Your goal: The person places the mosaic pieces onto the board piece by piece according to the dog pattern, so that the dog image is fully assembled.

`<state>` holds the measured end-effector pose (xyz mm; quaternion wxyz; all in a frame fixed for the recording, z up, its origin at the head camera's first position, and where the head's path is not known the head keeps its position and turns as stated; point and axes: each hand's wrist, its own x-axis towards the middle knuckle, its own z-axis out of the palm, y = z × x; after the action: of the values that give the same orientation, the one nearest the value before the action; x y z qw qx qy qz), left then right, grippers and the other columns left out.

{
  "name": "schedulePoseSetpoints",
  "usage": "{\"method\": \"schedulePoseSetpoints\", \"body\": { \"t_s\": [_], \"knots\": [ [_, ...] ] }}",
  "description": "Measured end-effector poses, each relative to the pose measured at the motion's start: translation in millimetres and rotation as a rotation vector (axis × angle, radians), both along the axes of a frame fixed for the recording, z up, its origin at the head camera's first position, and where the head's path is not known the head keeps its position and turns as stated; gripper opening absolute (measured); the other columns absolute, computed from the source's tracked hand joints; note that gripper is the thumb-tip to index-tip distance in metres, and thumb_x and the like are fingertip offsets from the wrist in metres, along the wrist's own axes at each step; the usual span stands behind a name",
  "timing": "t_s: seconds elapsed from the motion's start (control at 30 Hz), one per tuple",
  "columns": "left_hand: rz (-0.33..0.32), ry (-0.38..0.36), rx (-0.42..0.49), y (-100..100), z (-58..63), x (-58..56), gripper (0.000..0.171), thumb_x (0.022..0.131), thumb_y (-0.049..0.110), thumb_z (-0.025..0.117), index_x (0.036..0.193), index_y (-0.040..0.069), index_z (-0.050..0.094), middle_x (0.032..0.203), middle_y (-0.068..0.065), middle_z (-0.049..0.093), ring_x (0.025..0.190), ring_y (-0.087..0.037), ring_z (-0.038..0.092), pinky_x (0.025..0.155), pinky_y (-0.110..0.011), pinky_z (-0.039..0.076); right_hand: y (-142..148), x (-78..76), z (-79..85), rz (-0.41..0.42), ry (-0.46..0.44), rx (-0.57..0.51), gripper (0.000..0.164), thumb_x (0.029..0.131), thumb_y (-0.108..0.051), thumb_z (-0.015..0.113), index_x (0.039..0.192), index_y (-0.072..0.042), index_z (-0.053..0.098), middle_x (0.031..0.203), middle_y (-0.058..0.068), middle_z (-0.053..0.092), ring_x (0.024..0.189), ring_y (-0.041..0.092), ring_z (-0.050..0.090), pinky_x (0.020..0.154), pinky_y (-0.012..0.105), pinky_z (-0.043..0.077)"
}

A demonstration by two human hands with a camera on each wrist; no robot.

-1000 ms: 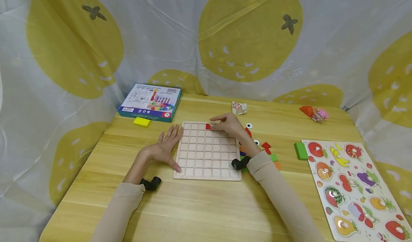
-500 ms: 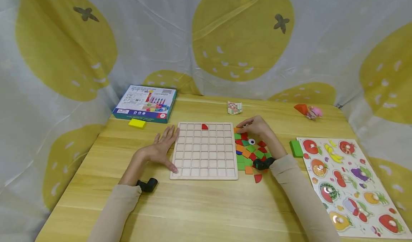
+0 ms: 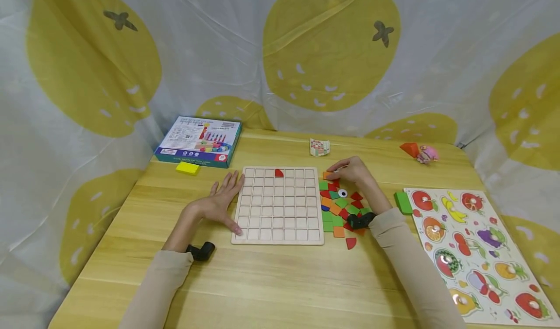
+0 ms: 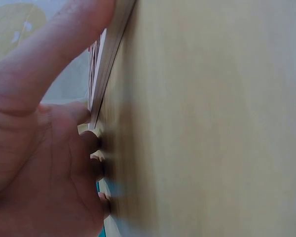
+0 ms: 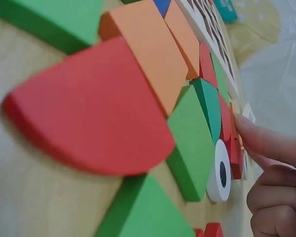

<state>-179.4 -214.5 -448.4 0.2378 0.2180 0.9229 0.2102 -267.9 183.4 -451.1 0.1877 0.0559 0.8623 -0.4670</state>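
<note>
A wooden grid board [image 3: 267, 200] lies flat on the table with one red quarter-round tile [image 3: 279, 173] in its top row. My left hand [image 3: 214, 205] is spread along the board's left side, thumb on the near corner and fingertips by the far edge; the left wrist view shows the thumb [image 4: 54, 49] against the board's edge. My right hand [image 3: 355, 171] pinches an orange tile [image 3: 326, 175] at the far end of the tile pile [image 3: 341, 205], right of the board. In the right wrist view its other fingers are curled, and a white eye tile [image 5: 220, 172] lies near them.
A patterned paper card [image 3: 320, 147] lies behind the board. The boxed toy [image 3: 199, 141] and a yellow block [image 3: 187, 168] are at back left. A fruit puzzle board [image 3: 477, 251], a green block [image 3: 403, 203], a red block [image 3: 410, 149] and a pink figurine [image 3: 428, 154] are on the right.
My right hand has moved from the board to the tile pile, leaving the red tile in the grid, and has drawn an orange tile slightly right. My left hand stays at the board.
</note>
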Motion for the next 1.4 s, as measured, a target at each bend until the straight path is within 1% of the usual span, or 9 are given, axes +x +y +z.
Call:
{"method": "schedulePoseSetpoints", "body": {
  "t_s": [0.13, 0.27, 0.43, 0.57, 0.67, 0.9, 1.03, 1.17, 1.4],
  "knots": [
    [0.001, 0.002, -0.002, 0.1, -0.1, -0.1, 0.147, 0.055, 0.055, 0.088, 0.154, 0.008, -0.01, 0.159, -0.02, -0.022, 0.148, -0.039, -0.021, 0.116, -0.065, -0.01, 4.3, 2.7, 1.0, 0.04, -0.022, -0.006, 0.029, 0.078, -0.019, 0.081, 0.102, -0.004, 0.074, 0.113, 0.012, 0.07, 0.105, 0.024, 0.056, 0.086, 0.029, 0.048],
    [0.004, -0.001, 0.0, 0.2, 1.7, 0.3, 0.146, 0.056, 0.054, 0.088, 0.154, 0.008, -0.01, 0.159, -0.02, -0.022, 0.148, -0.039, -0.021, 0.116, -0.065, -0.01, 7.4, 4.8, 0.8, 0.075, -0.039, 0.023, 0.03, 0.078, -0.021, 0.081, 0.103, -0.006, 0.074, 0.123, 0.012, 0.064, 0.096, 0.02, 0.058, 0.073, 0.023, 0.049],
    [0.005, -0.01, -0.011, -1.2, 3.4, 0.3, 0.146, 0.056, 0.054, 0.087, 0.154, 0.008, -0.01, 0.159, -0.02, -0.022, 0.148, -0.039, -0.021, 0.116, -0.065, -0.01, 2.7, 1.7, -0.4, 0.062, 0.013, 0.037, 0.027, 0.077, -0.025, 0.082, 0.099, -0.009, 0.076, 0.094, 0.007, 0.071, 0.075, 0.018, 0.054, 0.067, 0.025, 0.043],
    [-0.002, -0.003, -0.019, -1.5, 3.2, -1.3, 0.146, 0.057, 0.055, 0.087, 0.154, 0.008, -0.011, 0.159, -0.019, -0.023, 0.148, -0.039, -0.021, 0.116, -0.066, -0.01, -4.8, -3.5, -0.1, 0.044, 0.042, -0.001, 0.025, 0.078, -0.023, 0.081, 0.098, -0.009, 0.076, 0.065, 0.004, 0.063, 0.053, 0.015, 0.044, 0.056, 0.026, 0.038],
    [-0.008, 0.005, -0.017, -0.7, 2.5, -2.5, 0.146, 0.056, 0.056, 0.087, 0.154, 0.009, -0.011, 0.159, -0.019, -0.023, 0.148, -0.039, -0.021, 0.116, -0.065, -0.01, -7.0, -6.0, 0.5, 0.039, 0.043, -0.008, 0.026, 0.078, -0.022, 0.081, 0.099, -0.008, 0.076, 0.062, 0.001, 0.06, 0.051, 0.014, 0.042, 0.053, 0.025, 0.038],
    [-0.008, -0.011, -0.01, 0.1, 1.3, -2.1, 0.147, 0.056, 0.055, 0.088, 0.154, 0.009, -0.012, 0.159, -0.019, -0.024, 0.147, -0.039, -0.021, 0.116, -0.065, -0.011, 1.3, -8.0, -3.2, 0.021, 0.037, 0.008, 0.027, 0.08, -0.023, 0.079, 0.101, -0.006, 0.075, 0.068, -0.002, 0.07, 0.061, 0.015, 0.057, 0.056, 0.024, 0.043],
    [-0.005, -0.016, -0.012, -0.2, 0.7, -1.8, 0.147, 0.056, 0.055, 0.088, 0.154, 0.009, -0.012, 0.159, -0.019, -0.024, 0.147, -0.039, -0.022, 0.116, -0.064, -0.011, 5.5, -10.0, -5.3, 0.013, 0.033, 0.008, 0.027, 0.079, -0.024, 0.08, 0.101, -0.01, 0.075, 0.063, -0.002, 0.065, 0.051, 0.013, 0.043, 0.049, 0.025, 0.033],
    [-0.007, -0.006, -0.01, -0.4, -0.3, -2.2, 0.148, 0.055, 0.056, 0.087, 0.154, 0.01, -0.012, 0.159, -0.019, -0.024, 0.147, -0.039, -0.022, 0.116, -0.064, -0.011, 7.9, -10.4, -4.3, 0.027, 0.024, 0.014, 0.027, 0.078, -0.02, 0.081, 0.103, -0.012, 0.075, 0.059, -0.003, 0.055, 0.049, 0.013, 0.026, 0.052, 0.028, 0.025],
    [-0.006, -0.001, -0.016, -0.7, -1.2, -1.3, 0.148, 0.054, 0.057, 0.087, 0.154, 0.009, -0.012, 0.159, -0.019, -0.024, 0.147, -0.039, -0.021, 0.116, -0.064, -0.011, 5.7, -11.1, -2.2, 0.089, 0.052, 0.054, 0.03, 0.076, -0.019, 0.082, 0.103, -0.009, 0.074, 0.051, -0.006, 0.039, 0.049, 0.013, 0.028, 0.05, 0.026, 0.028]
  ]
}}
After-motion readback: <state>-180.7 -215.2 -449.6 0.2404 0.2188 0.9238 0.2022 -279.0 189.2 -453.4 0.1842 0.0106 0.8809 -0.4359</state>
